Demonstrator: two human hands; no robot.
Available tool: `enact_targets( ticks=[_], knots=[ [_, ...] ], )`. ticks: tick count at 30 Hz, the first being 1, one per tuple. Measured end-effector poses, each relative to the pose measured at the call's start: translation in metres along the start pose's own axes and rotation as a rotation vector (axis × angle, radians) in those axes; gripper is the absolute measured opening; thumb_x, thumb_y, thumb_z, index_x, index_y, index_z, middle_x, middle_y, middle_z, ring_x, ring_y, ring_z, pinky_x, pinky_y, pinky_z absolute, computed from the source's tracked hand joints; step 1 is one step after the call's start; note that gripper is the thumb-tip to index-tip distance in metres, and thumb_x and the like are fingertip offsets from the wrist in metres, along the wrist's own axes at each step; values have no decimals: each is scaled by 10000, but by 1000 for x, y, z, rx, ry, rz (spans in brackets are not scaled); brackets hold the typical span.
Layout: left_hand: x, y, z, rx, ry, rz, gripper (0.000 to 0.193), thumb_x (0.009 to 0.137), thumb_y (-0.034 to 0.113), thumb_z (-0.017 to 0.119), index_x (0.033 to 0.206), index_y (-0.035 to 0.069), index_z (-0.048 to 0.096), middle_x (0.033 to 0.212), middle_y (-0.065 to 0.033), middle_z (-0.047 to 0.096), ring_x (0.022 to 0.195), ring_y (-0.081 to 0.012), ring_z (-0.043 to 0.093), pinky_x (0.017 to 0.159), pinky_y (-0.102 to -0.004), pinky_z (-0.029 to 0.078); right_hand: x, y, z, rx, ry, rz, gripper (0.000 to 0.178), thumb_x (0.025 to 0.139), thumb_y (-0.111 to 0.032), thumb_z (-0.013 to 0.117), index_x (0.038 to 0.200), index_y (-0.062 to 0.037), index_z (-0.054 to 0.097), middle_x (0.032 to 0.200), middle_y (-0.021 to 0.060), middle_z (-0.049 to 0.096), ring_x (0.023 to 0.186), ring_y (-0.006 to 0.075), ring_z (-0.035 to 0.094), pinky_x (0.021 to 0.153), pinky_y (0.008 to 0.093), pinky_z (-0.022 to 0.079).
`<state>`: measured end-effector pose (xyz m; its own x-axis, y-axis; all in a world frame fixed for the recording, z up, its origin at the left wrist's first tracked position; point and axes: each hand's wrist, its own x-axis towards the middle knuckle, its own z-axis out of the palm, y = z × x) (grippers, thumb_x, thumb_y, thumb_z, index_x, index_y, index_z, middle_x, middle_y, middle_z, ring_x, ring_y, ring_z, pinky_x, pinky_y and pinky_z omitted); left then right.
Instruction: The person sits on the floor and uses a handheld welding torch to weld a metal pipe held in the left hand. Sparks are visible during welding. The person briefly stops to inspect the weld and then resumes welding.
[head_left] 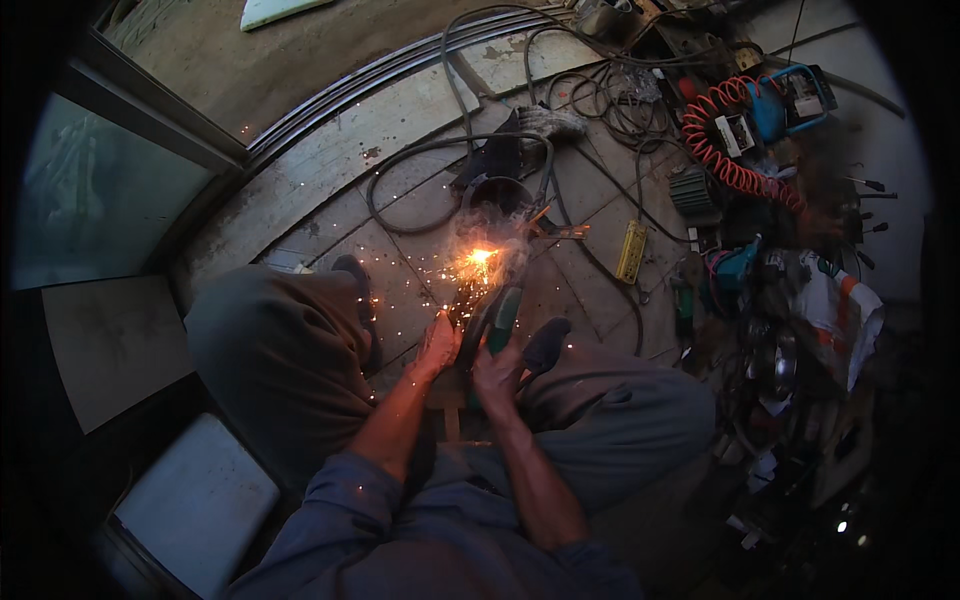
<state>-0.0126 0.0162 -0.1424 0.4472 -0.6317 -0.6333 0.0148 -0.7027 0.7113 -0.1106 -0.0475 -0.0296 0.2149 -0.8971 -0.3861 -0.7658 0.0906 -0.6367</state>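
My right hand is wrapped round a green-handled tool, which looks like a welding electrode holder. Just left of it, my left hand is closed on a dark metal piece, its shape partly lost in the dark and glare. Beyond both hands burns a bright orange-white glow, throwing sparks to the left and giving off smoke. Right behind the glow lies a round metal ring or pipe end. Several thin rods lie on the tiles beside it.
Black cable loops over the tiled floor. To the right are a yellow block, a coiled red hose, a blue-framed device, a white sack and cluttered tools. A sliding-door track and glass panel stand left.
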Motion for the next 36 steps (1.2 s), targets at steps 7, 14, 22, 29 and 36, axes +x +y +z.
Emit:
enact_targets(
  ticks=[7, 14, 22, 29, 36],
  knots=[
    [-10, 16, -2, 167, 90, 85, 381, 982, 288, 532, 1094, -74, 493, 984, -387, 635, 963, -564, 616, 822, -607, 488, 5, 15, 0, 143, -12, 53, 328, 892, -262, 727, 961, 32, 600, 803, 251, 660, 792, 450, 674, 695, 503, 485],
    [-15, 22, -10, 114, 42, 30, 394, 969, 283, 559, 1114, -75, 480, 974, -382, 640, 969, -555, 625, 837, -595, 485, -2, -7, -5, 75, -11, 16, 303, 906, -245, 715, 913, 38, 606, 754, 194, 658, 720, 332, 677, 671, 451, 499],
    [0, 2, -4, 10, -17, -92, 369, 987, 283, 533, 1073, -75, 499, 1019, -384, 643, 1014, -544, 626, 863, -571, 488, -4, -12, -5, 58, -51, -18, 352, 908, -300, 714, 888, 35, 609, 732, 166, 660, 673, 282, 661, 651, 426, 496],
    [-9, 23, -10, 89, -7, -79, 433, 986, 340, 547, 1050, -86, 498, 975, -373, 653, 975, -535, 642, 840, -565, 495, -3, -8, -4, 99, -52, 9, 338, 899, -272, 717, 896, 37, 583, 760, 213, 651, 719, 358, 666, 676, 465, 490],
    [-8, 23, -7, 44, 24, -106, 433, 956, 341, 598, 1086, -64, 514, 957, -354, 663, 960, -528, 645, 828, -564, 500, 3, 8, 0, 181, -59, 51, 332, 892, -263, 721, 891, 36, 576, 744, 238, 636, 734, 413, 666, 683, 489, 485]
  ],
)
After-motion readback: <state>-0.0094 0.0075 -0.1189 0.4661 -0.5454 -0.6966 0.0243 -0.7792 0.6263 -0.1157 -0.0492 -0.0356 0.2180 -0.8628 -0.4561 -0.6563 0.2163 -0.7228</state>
